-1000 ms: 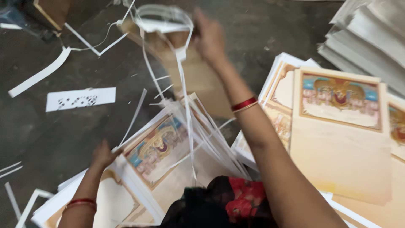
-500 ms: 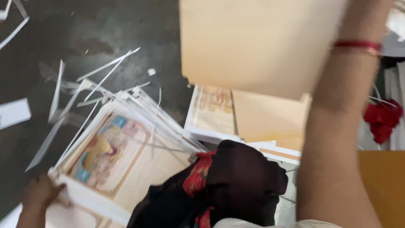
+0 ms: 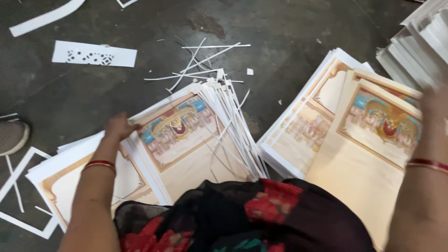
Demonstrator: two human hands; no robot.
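Observation:
My left hand [image 3: 119, 127] rests on the far left corner of a stack of printed sheets [image 3: 189, 140] with a colourful framed picture, fingers curled on its edge. My right hand [image 3: 435, 106] is at the right edge of the view, on a single beige printed sheet [image 3: 368, 154] that lies on top of a second stack [image 3: 298, 126]. A red bangle is on each wrist. Thin white paper strips [image 3: 228, 116] lie across the left stack.
Another pile of sheets [image 3: 70, 177] lies under my left arm. A white stack [image 3: 415, 51] stands at the far right. Cut white strips [image 3: 200, 60], a patterned offcut [image 3: 93, 53] and a paper frame [image 3: 18, 196] litter the dark floor. A shoe [image 3: 11, 137] is at left.
The sheet that my right hand held up high has come down onto the right stack. My left hand stayed on the left stack's corner.

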